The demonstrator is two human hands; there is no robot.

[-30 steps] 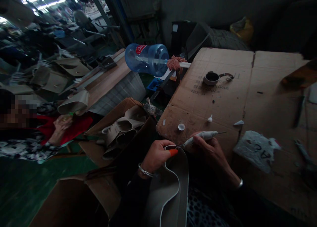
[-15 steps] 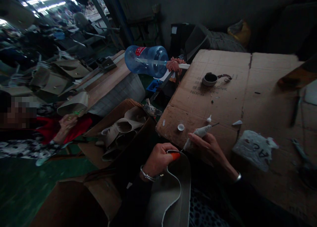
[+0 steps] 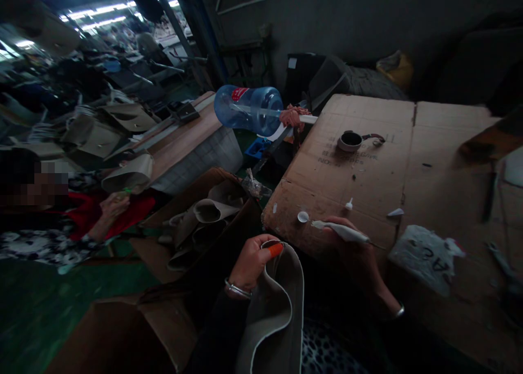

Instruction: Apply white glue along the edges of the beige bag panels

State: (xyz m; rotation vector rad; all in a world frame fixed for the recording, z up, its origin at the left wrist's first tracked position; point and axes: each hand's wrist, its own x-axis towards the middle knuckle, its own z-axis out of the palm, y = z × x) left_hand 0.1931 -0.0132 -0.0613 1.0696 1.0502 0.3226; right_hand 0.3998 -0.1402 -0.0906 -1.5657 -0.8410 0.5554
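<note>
My left hand (image 3: 252, 262) pinches the top edge of a curved grey leather piece (image 3: 278, 308) that hangs over my lap; an orange cover sits on its thumb. My right hand (image 3: 355, 251) grips a white pen-shaped tool (image 3: 341, 231) and rests on the near edge of the cardboard-covered table (image 3: 408, 161). The tool lies nearly level, its tip pointing left toward a small white cap (image 3: 303, 216), away from the leather.
A round tin (image 3: 350, 141), a small white nozzle (image 3: 348, 204), a crumpled marked bag (image 3: 425, 257) and dark tools lie on the table. An open box of leather pieces (image 3: 204, 216) stands left. A blue water jug (image 3: 249, 108) lies beyond. A person in red (image 3: 93, 216) sits at left.
My right hand lifted the tool's tip off the leather edge and swung it toward the small white cap. The left hand kept its pinch and the leather folded a little more.
</note>
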